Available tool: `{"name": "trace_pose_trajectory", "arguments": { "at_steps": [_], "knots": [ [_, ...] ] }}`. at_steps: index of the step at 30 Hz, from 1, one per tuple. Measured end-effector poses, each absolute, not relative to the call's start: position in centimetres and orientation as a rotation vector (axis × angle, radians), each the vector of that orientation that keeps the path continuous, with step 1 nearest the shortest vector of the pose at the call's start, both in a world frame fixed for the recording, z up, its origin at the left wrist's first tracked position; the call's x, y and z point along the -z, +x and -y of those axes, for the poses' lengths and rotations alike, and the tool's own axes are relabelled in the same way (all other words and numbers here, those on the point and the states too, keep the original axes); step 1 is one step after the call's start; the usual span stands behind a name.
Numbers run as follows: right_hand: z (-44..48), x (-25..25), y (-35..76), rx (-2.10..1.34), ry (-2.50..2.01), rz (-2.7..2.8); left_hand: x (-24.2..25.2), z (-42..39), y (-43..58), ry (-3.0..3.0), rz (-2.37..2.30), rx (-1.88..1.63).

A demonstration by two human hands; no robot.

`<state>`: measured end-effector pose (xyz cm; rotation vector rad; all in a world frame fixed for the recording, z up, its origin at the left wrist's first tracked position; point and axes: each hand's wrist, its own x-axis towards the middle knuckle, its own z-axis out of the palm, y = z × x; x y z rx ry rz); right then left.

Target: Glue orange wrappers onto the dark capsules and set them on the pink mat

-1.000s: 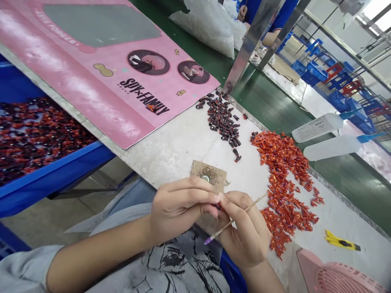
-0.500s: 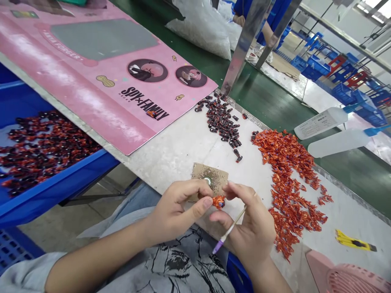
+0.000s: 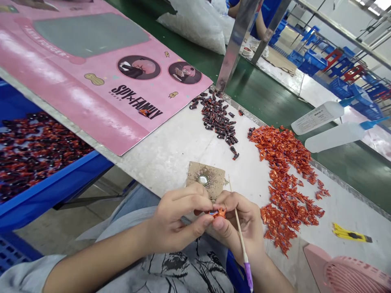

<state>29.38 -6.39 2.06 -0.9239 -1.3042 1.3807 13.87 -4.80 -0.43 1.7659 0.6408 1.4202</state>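
Note:
My left hand [image 3: 182,215] pinches a small shiny orange plastic piece [image 3: 220,213] with spiky ends and a bit of blue. My right hand [image 3: 244,224] has its thumb and fingertips closed on the same piece from the other side. A thin pale stick [image 3: 240,232] with a purple-wrapped end also rests in the right hand, between the fingers. Just beyond my hands lies a cardboard square [image 3: 193,173], speckled and wet-looking, bearing a small round shiny spot [image 3: 203,180]. Fingers hide part of the held piece.
Orange pieces [image 3: 279,179] are heaped on the right, small black parts [image 3: 220,118] farther back. Two squeeze bottles [image 3: 334,138], a yellow cutter [image 3: 351,234] and a pink fan [image 3: 351,270] lie right. A pink printed board [image 3: 100,97] and a blue bin [image 3: 61,183] are left.
My right hand has moved in and closed on the orange piece, which has turned. The stick has swung, its bare tip now pointing away from me. The view has shifted slightly.

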Motion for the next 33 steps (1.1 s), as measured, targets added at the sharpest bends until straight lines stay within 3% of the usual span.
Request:
{"name": "trace_pose_trajectory", "arguments": {
  "at_steps": [5,10,18,33],
  "knots": [
    [5.9,-1.8,29.5,-1.435,-0.988,1.303,0.8,4.9,13.9,1.706,-0.661,-1.415],
    [5.1,-2.4,30.9,-1.527,-1.096,1.451,1.0,4.8,14.1,1.138,-0.829,-1.173],
    [4.9,-2.2,31.7,-1.015,-1.118,1.746,0.3,4.0,14.1,0.547,-0.695,-0.922],
    [4.9,-2.7,30.8,-0.621,-0.882,1.906,1.0,4.1,14.4,0.563,-0.648,-0.793]
  ]
}}
